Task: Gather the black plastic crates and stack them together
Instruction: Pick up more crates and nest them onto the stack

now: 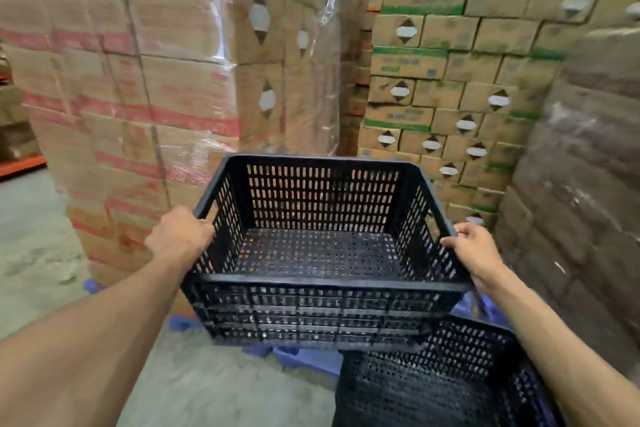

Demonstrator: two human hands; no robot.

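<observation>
The left hand (pixel 180 236) and right hand (pixel 476 250) grip the rims of an empty black crate (pixel 322 253), which partly hides a second crate (pixel 433 378) cut off by the lower edge.

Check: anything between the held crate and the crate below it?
Nothing visible. The held crate, gripped by the left hand and right hand, hangs above and left of the lower crate, whose visible inside looks empty.
</observation>
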